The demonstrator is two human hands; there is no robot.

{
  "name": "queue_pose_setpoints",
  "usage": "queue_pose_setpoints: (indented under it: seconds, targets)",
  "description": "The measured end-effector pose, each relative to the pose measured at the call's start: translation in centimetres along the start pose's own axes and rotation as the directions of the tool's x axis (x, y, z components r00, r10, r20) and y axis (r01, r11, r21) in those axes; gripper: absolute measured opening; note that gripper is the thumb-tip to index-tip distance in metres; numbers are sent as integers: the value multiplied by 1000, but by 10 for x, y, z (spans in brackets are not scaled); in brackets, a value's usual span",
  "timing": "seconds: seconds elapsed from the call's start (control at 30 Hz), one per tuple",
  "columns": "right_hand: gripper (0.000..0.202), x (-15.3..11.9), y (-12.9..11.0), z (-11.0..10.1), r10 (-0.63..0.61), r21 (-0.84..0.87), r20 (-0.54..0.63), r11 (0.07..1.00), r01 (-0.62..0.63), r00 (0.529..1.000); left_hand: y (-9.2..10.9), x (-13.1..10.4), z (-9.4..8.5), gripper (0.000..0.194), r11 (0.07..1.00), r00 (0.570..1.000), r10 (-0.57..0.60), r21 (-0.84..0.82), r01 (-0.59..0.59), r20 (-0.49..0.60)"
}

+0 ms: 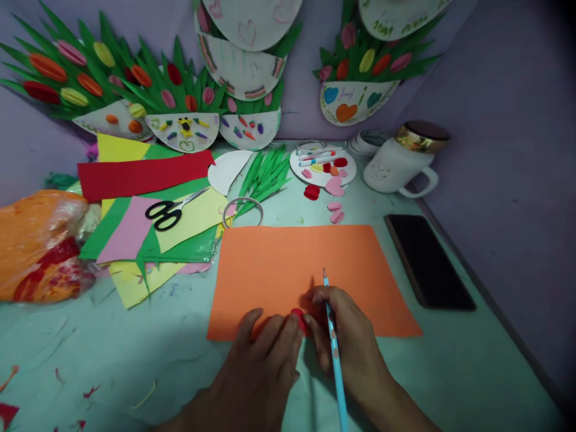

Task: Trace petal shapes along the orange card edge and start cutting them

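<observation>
An orange sheet (pixel 288 264) lies flat on the pale green table. My left hand (pixel 265 360) rests on its lower edge, with the fingers spread and the fingertips against a small red paper piece (pixel 298 320). My right hand (pixel 348 336) holds a light blue pencil (pixel 335 360) between its fingers, the dark tip pointing away from me over the sheet. Fingers of my right hand also come close to the red piece from the right; whether they touch it is hard to see.
Black-handled scissors (pixel 167 215) lie on coloured papers (pixel 121 234) at the left. Behind the sheet are a tape roll (pixel 243 213), green paper leaves (pixel 270 174) and a plate of markers (pixel 319 174). A phone (pixel 429 261) and white mug (pixel 389 168) stand right.
</observation>
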State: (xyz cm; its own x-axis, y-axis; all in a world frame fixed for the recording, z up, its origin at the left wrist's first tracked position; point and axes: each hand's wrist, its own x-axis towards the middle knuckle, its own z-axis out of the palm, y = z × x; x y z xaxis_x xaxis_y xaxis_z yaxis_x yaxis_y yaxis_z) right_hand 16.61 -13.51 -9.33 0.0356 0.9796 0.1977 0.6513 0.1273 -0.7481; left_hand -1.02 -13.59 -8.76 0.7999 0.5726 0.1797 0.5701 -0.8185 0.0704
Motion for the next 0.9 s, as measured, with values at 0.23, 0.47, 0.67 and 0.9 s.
queue_pose_setpoints:
  seconds: [0.23,0.47,0.67,0.9]
  targets:
    - [10,3,6,-19,-27,129,36,991,22,999,8,4,2,30,998,996,-32,52,36,-80]
    - [16,12,-1,-28,30,213,-66,977,-15,997,10,3,7,28,994,987,-49,91,64,-151]
    - [18,21,8,-5,-174,227,21,960,165,984,11,3,7,28,988,987,-40,142,62,-156]
    - [21,18,9,-7,-173,242,94,959,146,980,11,1,7,32,993,985,-54,93,70,-161]
